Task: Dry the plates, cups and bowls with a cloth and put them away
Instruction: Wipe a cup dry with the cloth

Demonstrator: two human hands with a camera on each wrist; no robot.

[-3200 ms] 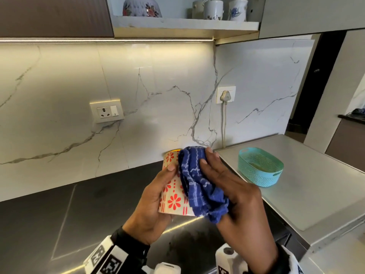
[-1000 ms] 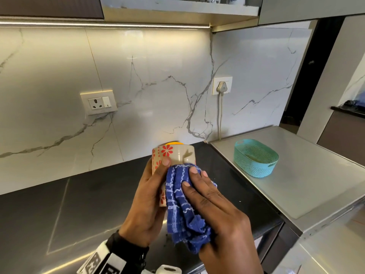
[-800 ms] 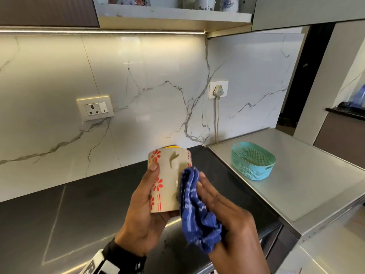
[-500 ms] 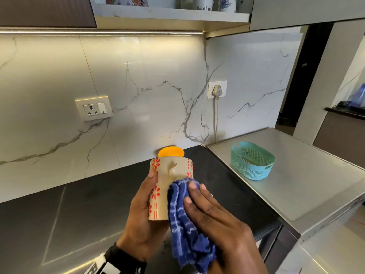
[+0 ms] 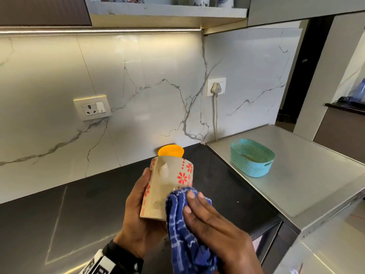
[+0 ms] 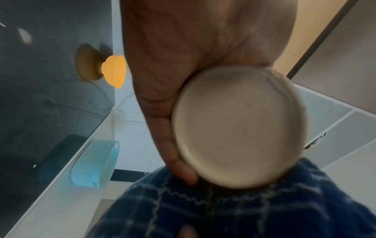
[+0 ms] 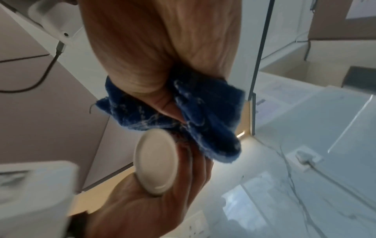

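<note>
Grip first: wrapping left hand [image 5: 138,220] around the side of a beige cup [image 5: 167,186] with red flower prints, thumb lying along the near-left wall and the other fingers curling round behind. Holding the cup in the air above the dark countertop [image 5: 59,214], toward its right end, touching nothing but the 2 hands and the cloth. Tilting it so the mouth is pointing away toward the marble wall and the flat base is facing back. Showing that plain round base [image 6: 238,127] large in the left wrist view, with the palm [image 6: 193,64] cupping its upper-left edge.

Pressing a blue cloth [image 5: 183,234] with white wavy stripes against the cup's lower right side with right hand [image 5: 213,230]. Laying 3 visible fingers fairly straight over the cloth; in the right wrist view, tucking the thumb [image 7: 162,103] into the bunched folds [image 7: 203,112], so pinching the cloth between thumb and fingers. Letting the rest of the cloth hang below the palm. Seeing the cup's base [image 7: 155,162] there just under the cloth, seated in the left hand's fingers [image 7: 146,209].

Standing behind the cup, at the countertop's back edge against the wall: 1 orange bowl [image 5: 171,151], partly hidden. Sitting on the steel surface [image 5: 306,175] adjoining the countertop's right edge: 1 teal mesh basket [image 5: 252,158], well apart from the hands. Showing on the wall: 1 socket with switch [image 5: 92,107] and 1 white plug [image 5: 215,88] with its cord running down. Carrying crockery on the shelf [image 5: 167,10] above, cut off by the frame's top edge.
</note>
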